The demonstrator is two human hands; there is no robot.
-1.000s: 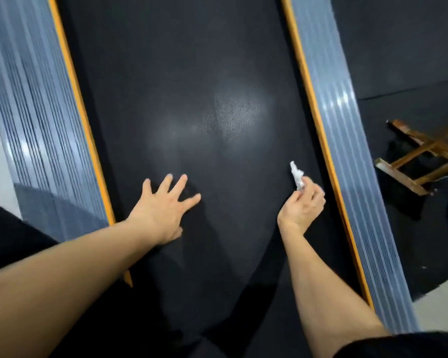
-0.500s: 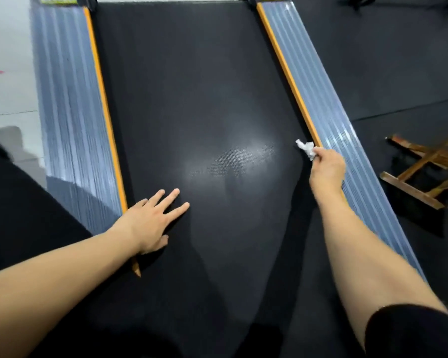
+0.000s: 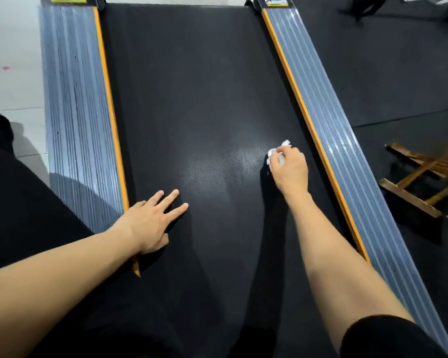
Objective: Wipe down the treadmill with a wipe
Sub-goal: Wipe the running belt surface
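Observation:
The treadmill's black belt (image 3: 192, 99) fills the middle of the view, flanked by a grey ribbed left side rail (image 3: 75, 112) and right side rail (image 3: 329, 120), each with an orange edge strip. My right hand (image 3: 290, 169) grips a small crumpled white wipe (image 3: 276, 152) and holds it against the belt near its right edge. My left hand (image 3: 150, 223) rests flat on the belt near the left rail, fingers straight and spread.
A wooden frame (image 3: 424, 182) lies on the dark floor mat (image 3: 386, 73) to the right of the treadmill. Pale floor (image 3: 11, 60) shows on the left. My dark clothing (image 3: 23, 202) covers the lower left.
My right hand has carried the wipe from the right orange strip leftward onto the belt. My left hand has stayed pressed in place. The view has tilted to show more of the belt ahead.

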